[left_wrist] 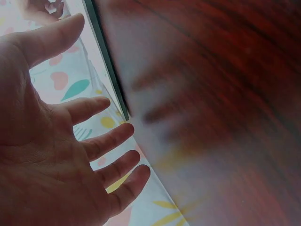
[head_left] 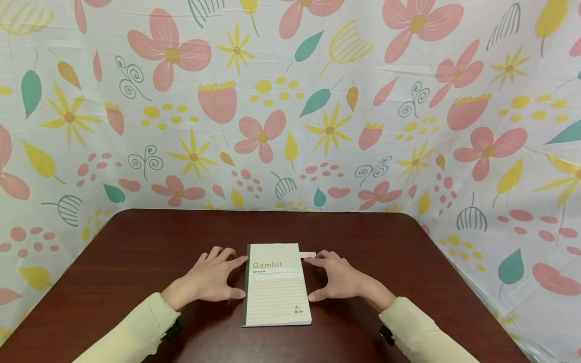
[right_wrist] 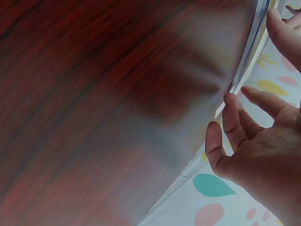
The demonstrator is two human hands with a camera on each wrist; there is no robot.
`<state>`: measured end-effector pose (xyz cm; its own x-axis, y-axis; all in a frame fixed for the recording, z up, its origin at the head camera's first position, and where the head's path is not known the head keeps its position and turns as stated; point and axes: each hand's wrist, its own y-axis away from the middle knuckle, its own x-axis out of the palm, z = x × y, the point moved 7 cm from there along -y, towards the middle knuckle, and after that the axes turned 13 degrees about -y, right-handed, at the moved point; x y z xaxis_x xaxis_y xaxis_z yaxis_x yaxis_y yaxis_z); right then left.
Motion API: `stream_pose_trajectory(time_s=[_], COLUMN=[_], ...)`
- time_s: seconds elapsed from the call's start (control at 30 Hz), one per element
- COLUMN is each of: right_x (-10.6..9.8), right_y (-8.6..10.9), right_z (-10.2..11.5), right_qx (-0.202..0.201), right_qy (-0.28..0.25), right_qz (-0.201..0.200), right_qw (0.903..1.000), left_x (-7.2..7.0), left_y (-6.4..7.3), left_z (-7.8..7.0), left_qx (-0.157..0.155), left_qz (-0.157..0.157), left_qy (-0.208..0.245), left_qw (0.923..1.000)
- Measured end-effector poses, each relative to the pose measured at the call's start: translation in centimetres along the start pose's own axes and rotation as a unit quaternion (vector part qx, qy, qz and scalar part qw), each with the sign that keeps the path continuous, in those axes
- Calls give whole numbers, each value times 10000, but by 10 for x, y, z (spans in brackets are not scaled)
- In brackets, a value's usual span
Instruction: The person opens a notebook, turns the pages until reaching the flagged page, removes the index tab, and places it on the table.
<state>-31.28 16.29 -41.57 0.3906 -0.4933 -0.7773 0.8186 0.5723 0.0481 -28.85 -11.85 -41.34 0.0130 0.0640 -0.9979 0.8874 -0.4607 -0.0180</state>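
Flat on seemingly glossy wood (head_left: 363, 230) lies a rectangular notebook (head_left: 277, 290).

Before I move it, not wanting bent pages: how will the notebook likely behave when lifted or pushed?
The notebook looks thin, so it may flex slightly. Its dark spine probably keeps the left edge stiffer. Lying flat on the glossy table, it could slide but hardly tip.

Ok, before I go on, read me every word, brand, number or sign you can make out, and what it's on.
"Gambit": large, upper front of the notebook.
"NOTEBOOK": small, just below that.
"A5": lower right of the same front; the small digit is only probably a 5.
Two characters under it: too small to read surely.
Tiny print below "NOTEBOOK": too small to read.
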Motion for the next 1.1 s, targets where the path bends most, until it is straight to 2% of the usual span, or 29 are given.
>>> stream_pose_trajectory(time_s=[0.27,0.5,0.87,1.1], right_x=[3,5,5,5], right_y=[-5,-7,-7,-9], right_z=[-1,-5,-4,-6], right_qx=[-83,-72,-119,-125], right_qy=[-192,-454,-608,-739], right_qz=[102,223,351,368], right_qw=[9997,9987,9975,9965], left_x=[3,5,7,3], left_y=[-3,-3,-5,-5], left_z=[-1,0,3,4], left_qx=[58,-22,101,-3], left_qz=[137,232,181,209], left_qy=[-76,-11,172,203], left_qw=[9999,9997,9996,9996])
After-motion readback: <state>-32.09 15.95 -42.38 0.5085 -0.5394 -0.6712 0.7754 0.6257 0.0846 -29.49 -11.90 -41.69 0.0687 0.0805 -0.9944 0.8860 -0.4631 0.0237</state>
